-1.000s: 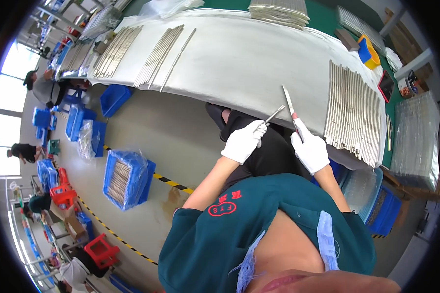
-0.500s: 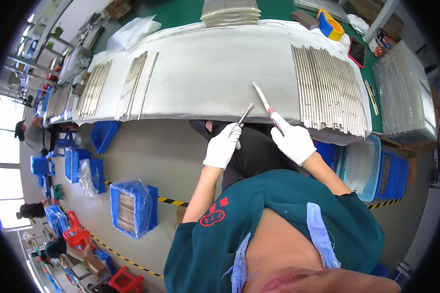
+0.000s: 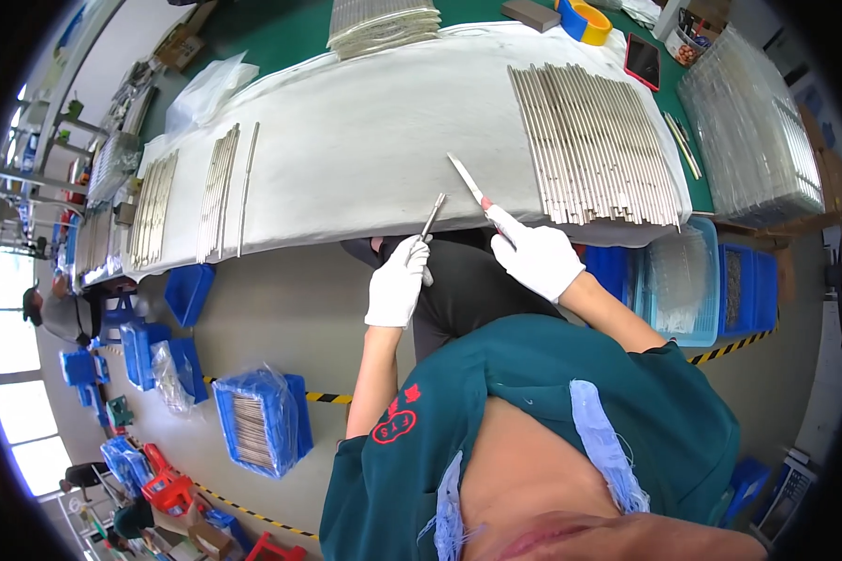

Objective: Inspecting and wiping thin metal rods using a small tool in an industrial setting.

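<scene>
Across a workshop surface (image 3: 374, 122) draped in white cloth, a person in white gloves holds a metal rod (image 3: 431, 217) near its front edge, the left hand (image 3: 399, 282) pinching it in a closed grip while the right hand (image 3: 539, 259) grips a flat blade (image 3: 464, 175) just beside it. The head's view has swung over the past second, but both holds and the laid-out rods (image 3: 594, 145) look unchanged, suggesting little progress on this piece. Gloved fingers hide the rod's lower end and the blade's handle, and the rod's tip is too small to read.
</scene>
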`<state>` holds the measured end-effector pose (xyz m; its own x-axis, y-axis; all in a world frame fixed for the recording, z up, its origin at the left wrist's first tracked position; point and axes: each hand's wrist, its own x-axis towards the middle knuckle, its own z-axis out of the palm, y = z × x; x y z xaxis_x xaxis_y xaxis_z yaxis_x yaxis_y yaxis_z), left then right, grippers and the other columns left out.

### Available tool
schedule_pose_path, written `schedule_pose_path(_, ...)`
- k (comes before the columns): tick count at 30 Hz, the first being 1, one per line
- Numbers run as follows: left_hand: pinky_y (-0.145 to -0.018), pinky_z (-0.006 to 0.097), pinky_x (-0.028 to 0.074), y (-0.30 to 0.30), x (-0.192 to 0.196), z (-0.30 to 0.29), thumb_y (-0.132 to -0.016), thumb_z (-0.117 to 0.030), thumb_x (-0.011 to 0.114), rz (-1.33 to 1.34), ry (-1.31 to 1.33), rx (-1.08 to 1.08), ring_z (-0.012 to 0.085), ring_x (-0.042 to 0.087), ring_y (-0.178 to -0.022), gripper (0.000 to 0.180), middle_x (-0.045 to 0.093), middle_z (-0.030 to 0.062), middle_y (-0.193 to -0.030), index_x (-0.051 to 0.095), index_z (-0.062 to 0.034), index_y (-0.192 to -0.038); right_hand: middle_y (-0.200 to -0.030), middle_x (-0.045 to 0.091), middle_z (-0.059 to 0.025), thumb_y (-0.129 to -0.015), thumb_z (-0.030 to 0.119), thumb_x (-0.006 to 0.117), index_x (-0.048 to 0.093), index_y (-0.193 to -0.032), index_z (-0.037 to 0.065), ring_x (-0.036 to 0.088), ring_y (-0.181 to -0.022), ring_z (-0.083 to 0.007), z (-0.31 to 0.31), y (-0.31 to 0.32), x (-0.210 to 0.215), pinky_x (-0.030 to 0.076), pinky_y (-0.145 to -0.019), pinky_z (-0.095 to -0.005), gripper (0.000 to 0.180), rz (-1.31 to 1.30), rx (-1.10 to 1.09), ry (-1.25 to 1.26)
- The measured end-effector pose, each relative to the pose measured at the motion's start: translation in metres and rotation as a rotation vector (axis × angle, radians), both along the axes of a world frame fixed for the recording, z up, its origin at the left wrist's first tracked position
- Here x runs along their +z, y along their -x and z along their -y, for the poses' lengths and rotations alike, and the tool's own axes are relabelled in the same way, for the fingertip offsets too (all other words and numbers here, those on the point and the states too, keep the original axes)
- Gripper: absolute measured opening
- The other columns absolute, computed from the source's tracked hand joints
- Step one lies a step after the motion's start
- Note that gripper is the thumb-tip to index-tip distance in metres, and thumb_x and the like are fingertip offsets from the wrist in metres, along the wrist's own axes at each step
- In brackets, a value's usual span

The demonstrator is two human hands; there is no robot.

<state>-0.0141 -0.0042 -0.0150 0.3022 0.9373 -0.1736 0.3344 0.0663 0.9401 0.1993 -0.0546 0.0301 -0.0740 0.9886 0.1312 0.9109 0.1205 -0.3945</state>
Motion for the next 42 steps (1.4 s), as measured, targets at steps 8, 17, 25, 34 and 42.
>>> schedule_pose_path(8, -0.061, 0.02, 0.045, -0.001, 0.012, 0.004, -0.089, -0.015, 0.053, 0.03, 0.034, 0.029, 0.0072, 0.056, -0.058, 0.025, 0.061, 0.003, -0.068, 0.06, -0.0061, -0.111, -0.053, 0.053, -0.0127, -0.084, 0.023, 0.05, 0.039, -0.134, 0.017, 0.054, -0.044, -0.0286, 0.005, -0.006, -0.011, 0.047, -0.048, -0.0385, 0.052, 0.07, 0.022, -0.033)
schedule_pose_path(17, -0.061, 0.021, 0.045, -0.004, 0.021, 0.01, -0.089, -0.018, 0.054, -0.012, 0.065, 0.061, 0.0069, 0.055, -0.06, 0.029, 0.06, 0.0026, -0.066, 0.058, -0.0038, -0.114, -0.055, 0.056, -0.0089, -0.085, 0.022, 0.048, 0.039, -0.131, 0.007, 0.054, -0.042, -0.0256, 0.01, -0.008, -0.002, 0.044, -0.043, -0.0379, 0.05, 0.034, 0.052, 0.068)
schedule_pose_path(25, -0.036, 0.022, 0.035, -0.026, 0.035, 0.011, -0.092, -0.022, 0.047, 0.112, 0.424, 0.152, 0.0067, 0.04, -0.038, 0.025, 0.051, 0.0013, -0.058, 0.058, -0.0099, -0.111, -0.059, 0.058, -0.0086, -0.086, 0.027, 0.047, 0.037, -0.135, 0.014, 0.056, -0.045, -0.0262, 0.01, -0.009, -0.004, 0.046, -0.047, -0.0367, 0.051, 0.035, 0.043, 0.137)
schedule_pose_path(34, -0.038, 0.019, 0.033, -0.04, 0.01, 0.019, -0.094, -0.016, 0.04, 0.327, 0.261, 0.125, 0.0057, 0.037, -0.038, 0.03, 0.055, 0.0039, -0.064, 0.046, 0.001, -0.118, -0.056, 0.057, -0.0085, -0.086, 0.027, 0.046, 0.036, -0.135, 0.011, 0.055, -0.044, -0.0272, 0.009, -0.009, -0.01, 0.045, -0.045, -0.038, 0.052, 0.008, 0.061, 0.126)
schedule_pose_path(42, -0.044, 0.018, 0.034, -0.042, 0.013, 0.019, -0.093, -0.014, 0.045, 0.255, 0.373, 0.145, 0.0038, 0.04, -0.049, 0.038, 0.045, -0.0012, -0.065, 0.041, -0.0027, -0.129, -0.047, 0.05, -0.0061, -0.083, 0.022, 0.052, 0.04, -0.134, 0.015, 0.051, -0.039, -0.0229, 0.006, 0.002, -0.001, 0.042, -0.042, -0.0345, 0.052, 0.063, 0.1, -0.041)
